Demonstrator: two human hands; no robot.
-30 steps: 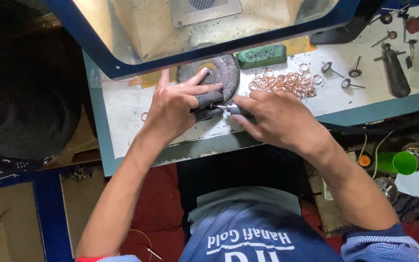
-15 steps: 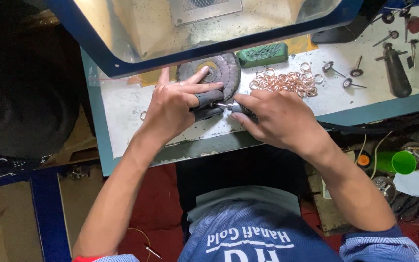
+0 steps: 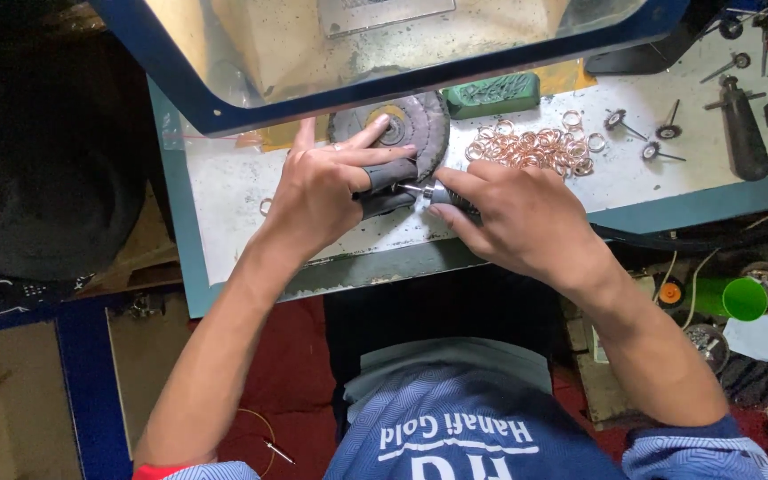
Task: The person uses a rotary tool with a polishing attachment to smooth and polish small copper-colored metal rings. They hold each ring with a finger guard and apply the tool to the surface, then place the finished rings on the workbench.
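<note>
Head view: slim silver rotary handpiece [image 3: 442,192], dark-tipped

Your left hand [image 3: 326,182] and right hand [image 3: 522,218] meet at the middle of the workbench [image 3: 233,191], closed around a rotary handpiece [image 3: 437,193]. Just behind your fingers lies a buffing wheel [image 3: 420,124]. To its right sits a compound bar [image 3: 491,93], with a heap of rings [image 3: 535,147] before it. Small mounted brushes [image 3: 642,133] lie farther right.
</note>
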